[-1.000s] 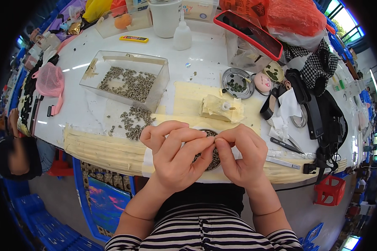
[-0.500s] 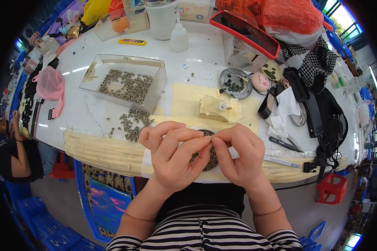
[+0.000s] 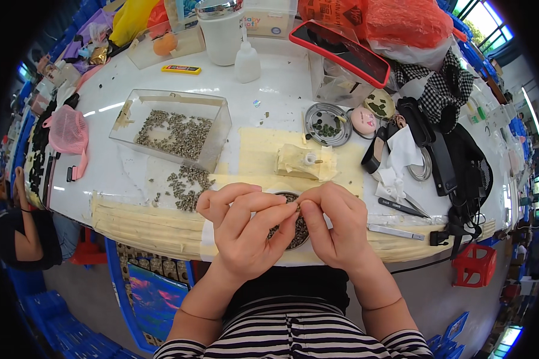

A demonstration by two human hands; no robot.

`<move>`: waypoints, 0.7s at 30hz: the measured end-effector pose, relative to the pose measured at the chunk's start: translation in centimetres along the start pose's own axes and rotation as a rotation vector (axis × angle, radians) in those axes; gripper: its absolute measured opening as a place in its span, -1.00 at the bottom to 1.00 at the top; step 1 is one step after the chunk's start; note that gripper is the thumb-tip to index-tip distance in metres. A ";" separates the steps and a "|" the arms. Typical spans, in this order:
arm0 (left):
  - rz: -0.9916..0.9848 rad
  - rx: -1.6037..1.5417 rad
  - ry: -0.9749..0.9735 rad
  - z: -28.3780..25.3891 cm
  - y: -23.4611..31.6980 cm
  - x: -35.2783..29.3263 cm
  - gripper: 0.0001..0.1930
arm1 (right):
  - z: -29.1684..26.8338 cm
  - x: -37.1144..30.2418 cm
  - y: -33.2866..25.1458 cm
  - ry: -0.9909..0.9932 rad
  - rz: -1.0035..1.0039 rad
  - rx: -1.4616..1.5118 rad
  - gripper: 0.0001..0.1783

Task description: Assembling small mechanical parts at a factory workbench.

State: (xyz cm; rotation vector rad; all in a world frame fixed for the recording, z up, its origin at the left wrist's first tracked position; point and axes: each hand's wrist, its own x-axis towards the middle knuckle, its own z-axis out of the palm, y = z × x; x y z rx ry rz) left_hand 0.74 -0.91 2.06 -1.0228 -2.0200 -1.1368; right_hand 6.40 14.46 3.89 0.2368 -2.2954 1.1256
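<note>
Thumb and forefinger of my left hand (image 3: 245, 230) are pinched together, and their tips meet the pinched fingertips of my right hand (image 3: 335, 224). Whatever sits between the tips is too small to make out. Right below them stands a round dish (image 3: 299, 240) filled with small greyish metal parts, partly covered by my hands. Loose small metal parts (image 3: 185, 190) lie on the table to the left. More of them fill the bottom of a clear plastic box (image 3: 221, 128) behind. A tape-wrapped block (image 3: 296, 163) with a small white peg stands just beyond my hands.
Tweezers (image 3: 401, 206) and a flat metal tool (image 3: 395, 231) lie at right. Farther back are a round tin (image 3: 327, 139) with dark green pieces, a red-cased phone (image 3: 341, 54), a squeeze bottle (image 3: 247, 64) and a white cup (image 3: 221, 36). A person (image 3: 27, 239) sits at far left.
The view has shifted slightly, so the table things appear a little lower and further left. My fingertips remain together over the dish in nearly the same pose.
</note>
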 end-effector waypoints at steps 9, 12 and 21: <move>-0.036 0.050 -0.041 -0.4 0.1 0.1 -0.76 | -0.3 0.1 -0.2 -0.003 -0.108 -0.163 -0.92; -0.050 0.068 -0.061 -0.4 0.1 0.0 -0.77 | -0.1 0.2 -0.2 0.006 -0.168 -0.264 -0.89; -0.047 -0.033 -0.058 -0.7 0.0 0.0 -0.78 | 0.0 0.1 0.0 -0.067 0.010 -0.008 -0.92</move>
